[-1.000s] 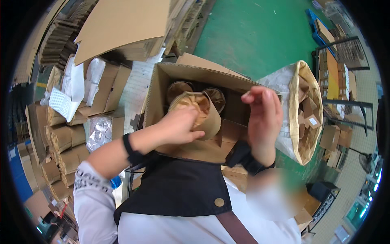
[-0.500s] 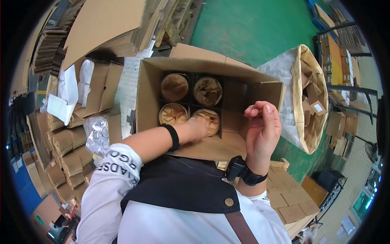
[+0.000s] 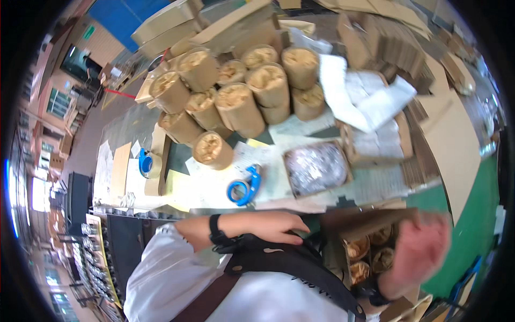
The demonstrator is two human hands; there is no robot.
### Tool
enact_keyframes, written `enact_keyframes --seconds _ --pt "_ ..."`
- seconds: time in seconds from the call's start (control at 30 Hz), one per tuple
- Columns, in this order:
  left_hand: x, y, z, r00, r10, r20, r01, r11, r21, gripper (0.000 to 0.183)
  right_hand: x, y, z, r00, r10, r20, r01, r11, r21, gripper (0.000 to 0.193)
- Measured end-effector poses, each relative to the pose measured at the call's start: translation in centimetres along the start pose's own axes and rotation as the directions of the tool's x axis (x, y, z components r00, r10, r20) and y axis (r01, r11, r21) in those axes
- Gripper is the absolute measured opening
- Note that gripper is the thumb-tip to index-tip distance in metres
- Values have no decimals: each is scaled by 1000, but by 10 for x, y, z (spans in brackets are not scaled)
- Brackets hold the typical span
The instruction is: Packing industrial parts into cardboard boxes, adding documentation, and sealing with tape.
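In the head view I see the person turned with the desk [image 3: 378, 185] in front and an open brown carton [image 3: 367, 219] low on the right. Inside it stand four brown paper cylinders [image 3: 382, 260], two by two. I look almost straight down on their round ends, so each long axis runs up and down, with the crumpled paper mouth facing up out of the carton.

The left grip [image 3: 279, 227] hangs in front of the black apron [image 3: 279, 261], near the desk's front edge; its fingers reach toward the carton, loosely bent, the thumb a little apart, nothing held. The right grip [image 3: 422, 251] is lifted over the carton's right side, badly blurred; I can't tell how wide its fingers stand, nor whether it touches the cardboard.

Across the desk, a cluster of similar cylinders [image 3: 238, 110] stands upright, some stacked on others, paper mouths up. One lone cylinder [image 3: 213, 151] stands just in front of them, its axis upright too. Near it, toward the person, lies a blue tape dispenser [image 3: 244, 186], and to the right sits a shallow box [image 3: 289, 180] of clear plastic-wrapped pieces [image 3: 316, 167].
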State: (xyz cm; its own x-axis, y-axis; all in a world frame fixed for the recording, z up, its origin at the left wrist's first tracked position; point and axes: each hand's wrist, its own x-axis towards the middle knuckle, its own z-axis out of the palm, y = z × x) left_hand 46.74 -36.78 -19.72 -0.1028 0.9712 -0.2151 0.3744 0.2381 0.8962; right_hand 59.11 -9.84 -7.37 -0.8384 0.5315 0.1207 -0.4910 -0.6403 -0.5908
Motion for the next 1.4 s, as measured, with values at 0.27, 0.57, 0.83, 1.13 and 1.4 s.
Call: enact_keyframes --seconds 0.27,0.57,0.83,1.13,1.4 --pt "-171 -88 -128 417 -271 -868 677 729 98 35 130 386 141 629 482 610 751 -173 -637 39" --pt "-159 -199 -95 204 -284 -937 858 512 31 54 141 455 186 741 468 482 659 -371 -654 16" --pt "-149 -218 -110 446 -288 -847 876 336 347 50 102 338 133 884 405 235 235 51 -971 32" --pt "-228 -178 -106 286 -494 -821 536 793 -290 50 -125 -16 -3 903 -38 -428 -257 750 -609 39" --pt "-156 24 -50 236 -381 -894 290 906 -309 57 -207 -100 -270 891 -352 -286 -446 -565 -694 24"
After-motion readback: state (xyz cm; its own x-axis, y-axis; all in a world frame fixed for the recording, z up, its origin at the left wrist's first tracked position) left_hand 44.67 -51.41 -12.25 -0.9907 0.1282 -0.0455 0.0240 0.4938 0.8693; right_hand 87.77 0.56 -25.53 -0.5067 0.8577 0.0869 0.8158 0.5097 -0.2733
